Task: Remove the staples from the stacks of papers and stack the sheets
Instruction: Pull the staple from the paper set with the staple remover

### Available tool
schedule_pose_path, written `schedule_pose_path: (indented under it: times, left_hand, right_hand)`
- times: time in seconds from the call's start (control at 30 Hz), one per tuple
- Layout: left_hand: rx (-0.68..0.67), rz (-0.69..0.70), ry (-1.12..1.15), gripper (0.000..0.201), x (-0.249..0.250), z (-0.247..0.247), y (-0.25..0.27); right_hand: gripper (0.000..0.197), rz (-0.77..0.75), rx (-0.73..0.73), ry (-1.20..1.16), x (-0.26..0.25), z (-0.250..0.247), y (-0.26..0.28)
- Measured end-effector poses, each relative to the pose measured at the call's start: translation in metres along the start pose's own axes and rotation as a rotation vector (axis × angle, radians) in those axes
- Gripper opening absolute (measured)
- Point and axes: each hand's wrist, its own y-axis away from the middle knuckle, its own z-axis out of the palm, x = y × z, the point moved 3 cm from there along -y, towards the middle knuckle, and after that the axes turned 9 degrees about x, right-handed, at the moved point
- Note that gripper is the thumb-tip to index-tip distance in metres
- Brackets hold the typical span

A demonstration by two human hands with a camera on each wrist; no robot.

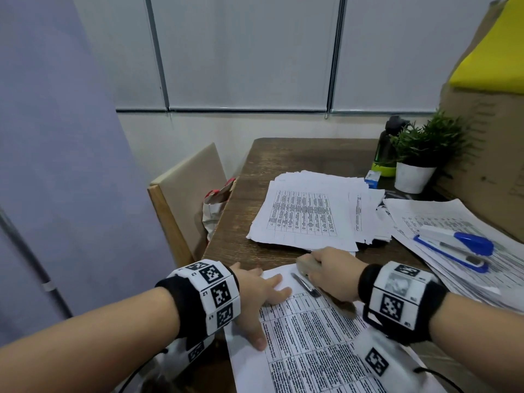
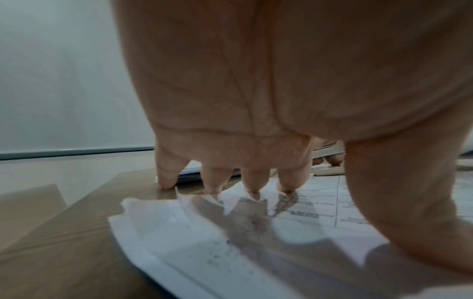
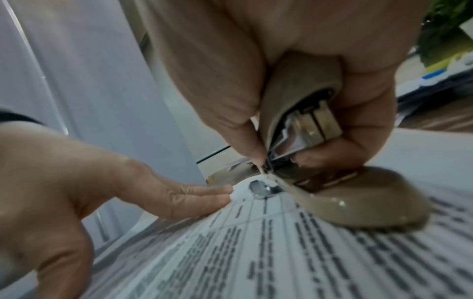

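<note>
Wood desk point(image 1: 272, 154) w/ beige chair point(image 1: 190, 177), white blinds point(image 1: 243, 52) behind

Your beige stapler point(image 3: 302, 113) shows silver metal inside. The white sheet point(image 1: 312, 336) under your hands carries black table grids, like the white stack point(image 1: 306, 214) further along the dark brown wooden table point(image 1: 235, 222). At its right edge lies a white-and-blue stapler point(image 1: 459, 245); at the far right corner, a green plant point(image 1: 431, 140) in a white pot point(image 1: 414, 177).
</note>
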Motion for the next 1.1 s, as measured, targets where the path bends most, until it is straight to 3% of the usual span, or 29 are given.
schedule_pose_path:
  times: [0.17, 0.27, 0.4, 0.5, 0.67, 0.87, 0.97, 1.1]
  left_hand:
    - [0.013, -0.018, 0.022, 0.098, 0.004, 0.0, 0.005]
    - [0.016, -0.03, -0.007, 0.099, 0.004, 0.001, 0.011]
    - [0.162, -0.073, 0.062, 0.09, 0.005, -0.006, 0.012]
    - [0.248, -0.043, 0.126, 0.101, 0.017, -0.014, 0.001]
    - [0.099, 0.038, 0.072, 0.109, 0.032, -0.006, -0.014]
    - [0.102, 0.049, 0.145, 0.111, 0.025, 0.003, -0.019]
    - [0.094, 0.062, 0.116, 0.111, 0.026, 0.001, -0.023]
    - [0.06, 0.085, 0.04, 0.109, 0.029, -0.003, -0.028]
  right_hand:
    - [0.013, 0.102, 0.1, -0.218, 0.001, -0.01, -0.013]
    - [0.032, 0.109, 0.066, -0.367, 0.014, -0.026, 0.007]
    - [0.022, 0.033, -0.026, -0.107, 0.043, -0.029, 0.028]
    - [0.023, 0.0, -0.021, -0.069, 0.048, -0.025, 0.034]
    - [0.019, -0.02, 0.004, -0.074, 0.048, -0.019, 0.03]
    - [0.02, -0.01, -0.004, -0.068, 0.064, -0.016, 0.023]
    - [0.028, 0.024, -0.006, -0.088, 0.07, -0.017, 0.02]
    - [0.023, 0.04, 0.014, -0.136, 0.067, -0.014, 0.017]
